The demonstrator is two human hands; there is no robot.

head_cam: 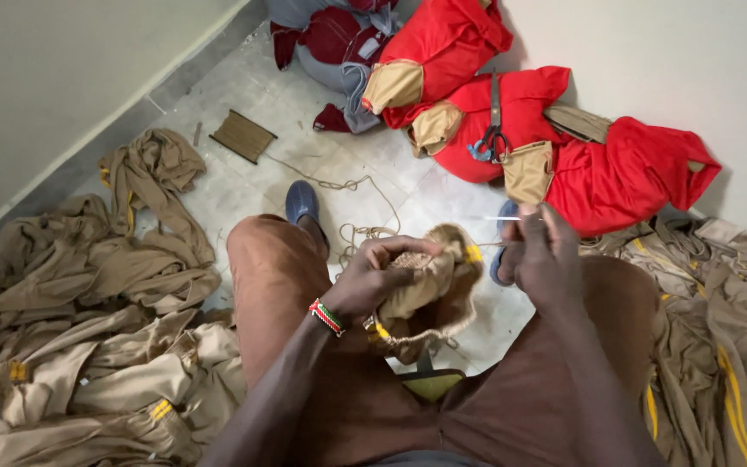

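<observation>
My left hand (pixel 372 277) grips a bunched tan garment (pixel 432 290) with yellow trim, held above my lap between my knees. My right hand (pixel 539 255) is raised just right of it, fingers pinched on a thin needle (pixel 494 218) that points left, with thread running toward the cloth. A beaded bracelet (pixel 327 316) circles my left wrist. I sit in brown trousers (pixel 278 285) with blue shoes (pixel 302 202) on the tiled floor.
Piles of tan garments (pixel 88 303) lie left and tan garments (pixel 728 329) right. Red garments (pixel 512 121) with tan pockets are heaped ahead against the wall, scissors (pixel 494 130) on top. A card of tan cord (pixel 243 136) lies on the floor, cord trailing toward me.
</observation>
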